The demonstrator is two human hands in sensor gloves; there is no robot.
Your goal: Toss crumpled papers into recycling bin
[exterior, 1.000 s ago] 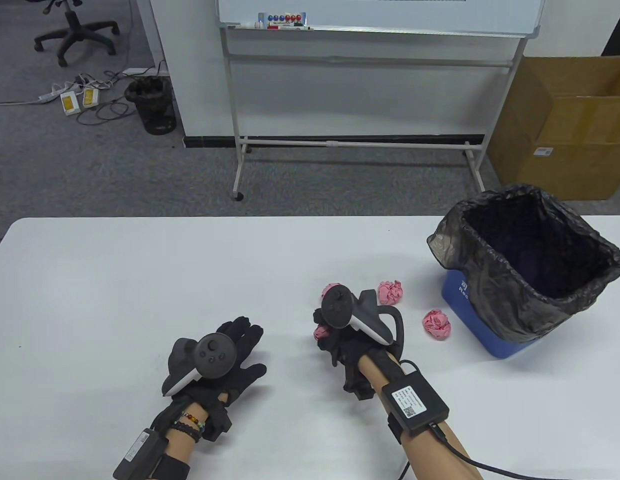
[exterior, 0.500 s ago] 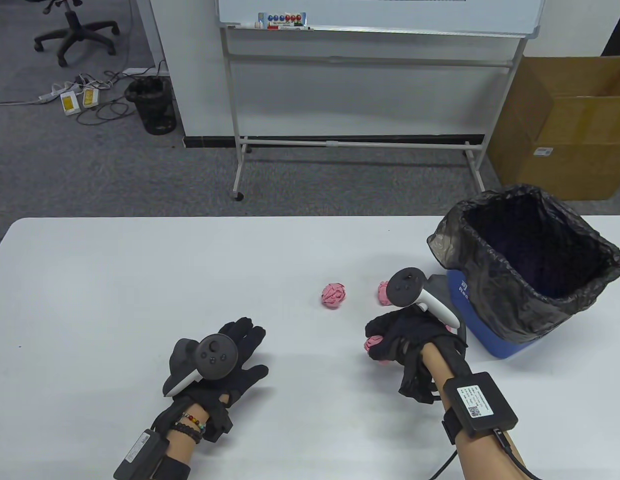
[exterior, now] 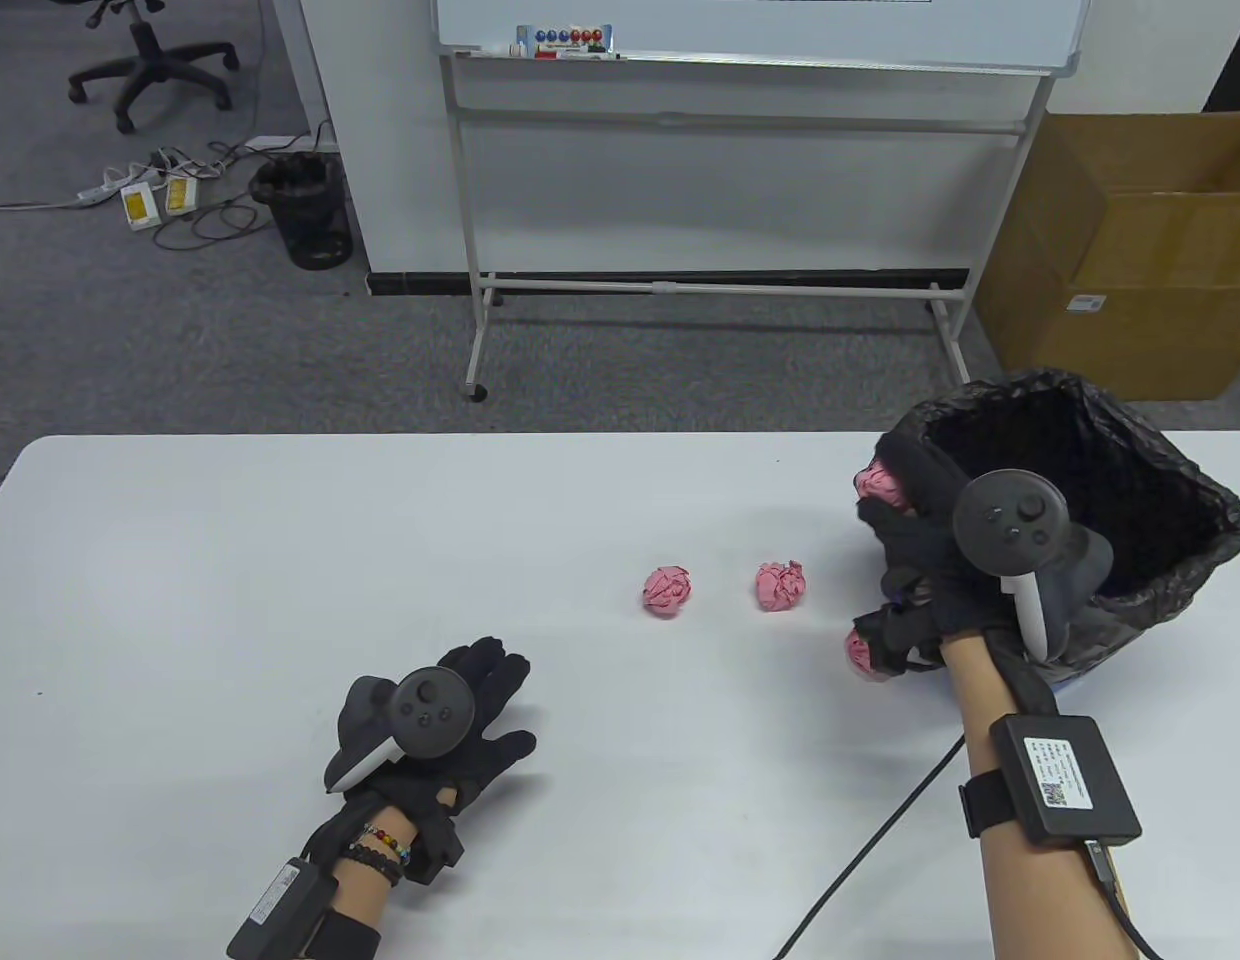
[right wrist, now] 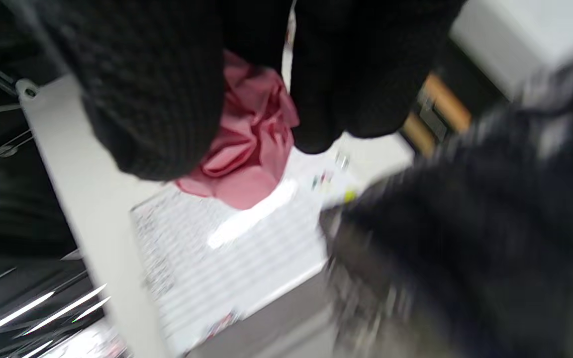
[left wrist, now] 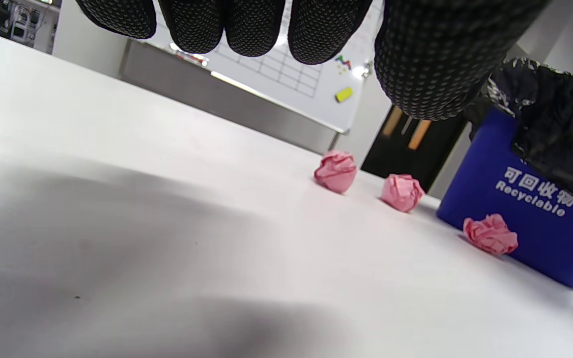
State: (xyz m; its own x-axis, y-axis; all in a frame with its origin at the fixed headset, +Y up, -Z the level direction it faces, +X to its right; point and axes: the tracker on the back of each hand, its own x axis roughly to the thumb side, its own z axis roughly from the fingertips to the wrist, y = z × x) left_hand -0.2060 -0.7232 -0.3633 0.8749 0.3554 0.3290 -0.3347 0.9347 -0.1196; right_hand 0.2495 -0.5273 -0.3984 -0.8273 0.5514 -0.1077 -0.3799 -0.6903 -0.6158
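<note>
Counter carried it all. Bin, black-lined, stood at its far right, mouth just right of and beyond my right hand. That hand was raised at the bin's near-left rim, fingers curled round a pink ball, so release needed only a short carry to the right. Left hand lay flat, fingers relaxed, w/ nothing in it, well apart from the bin. Three more balls on the counter: two mid-counter, one beside the bin's base.
</note>
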